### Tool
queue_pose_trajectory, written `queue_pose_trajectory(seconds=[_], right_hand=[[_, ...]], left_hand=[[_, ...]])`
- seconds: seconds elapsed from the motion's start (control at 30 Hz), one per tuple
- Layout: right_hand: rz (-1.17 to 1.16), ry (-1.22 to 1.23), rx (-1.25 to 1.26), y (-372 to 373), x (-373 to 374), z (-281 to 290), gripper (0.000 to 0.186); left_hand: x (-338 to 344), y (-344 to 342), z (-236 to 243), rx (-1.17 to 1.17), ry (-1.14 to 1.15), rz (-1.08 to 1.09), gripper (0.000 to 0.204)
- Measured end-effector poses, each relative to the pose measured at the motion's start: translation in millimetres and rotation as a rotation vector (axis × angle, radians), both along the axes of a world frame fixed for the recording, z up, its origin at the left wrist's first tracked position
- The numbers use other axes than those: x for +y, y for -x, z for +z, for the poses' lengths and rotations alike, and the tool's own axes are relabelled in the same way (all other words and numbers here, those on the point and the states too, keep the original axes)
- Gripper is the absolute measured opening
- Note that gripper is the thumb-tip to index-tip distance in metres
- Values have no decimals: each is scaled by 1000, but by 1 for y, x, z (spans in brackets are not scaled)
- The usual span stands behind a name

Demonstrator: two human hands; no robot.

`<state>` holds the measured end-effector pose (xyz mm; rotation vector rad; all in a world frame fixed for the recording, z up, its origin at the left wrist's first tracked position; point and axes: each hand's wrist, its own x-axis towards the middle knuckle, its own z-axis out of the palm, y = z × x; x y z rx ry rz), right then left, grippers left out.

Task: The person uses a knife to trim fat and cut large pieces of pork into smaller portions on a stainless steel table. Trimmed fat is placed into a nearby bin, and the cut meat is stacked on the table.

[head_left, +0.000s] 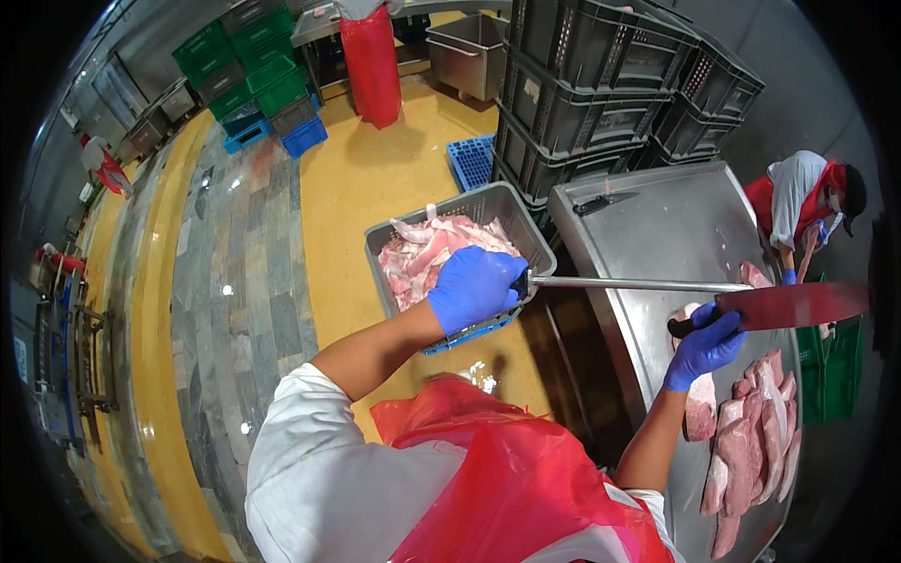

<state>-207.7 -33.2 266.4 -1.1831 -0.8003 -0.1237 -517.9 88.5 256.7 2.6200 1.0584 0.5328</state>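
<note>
My left hand (479, 284), in a blue glove, is closed round the dark handle of a honing steel (638, 283) whose rod points right across the metal table. My right hand (706, 349), gloved too, grips the black handle of a broad-bladed butcher knife (798, 306). The blade looks reddish and points right. Near the handle, the blade's base meets or overlaps the steel's tip; contact I cannot tell. Below my right hand, several long cuts of raw meat (751, 441) lie on the table. Behind my left hand, a grey crate (382, 246) holds pale meat trimmings (432, 249).
Another knife (605, 202) lies at the far corner of the metal table (657, 216). Dark crates (587, 122) stand stacked beyond it. At the right a co-worker (798, 202) in a red apron handles meat, near a green crate (831, 375). Another person (371, 66) stands far ahead.
</note>
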Motion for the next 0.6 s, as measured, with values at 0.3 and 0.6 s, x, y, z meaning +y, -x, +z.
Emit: queue_pose_trajectory(seconds=[0.3,0.6], right_hand=[[107,672,-920,-50,-92,-204,23],[226,1085,-989,-96,-94,-190,31]], left_hand=[[-10,2,6,-78,-29,48,14],[-9,-4,-19,-93,163,-23,14]])
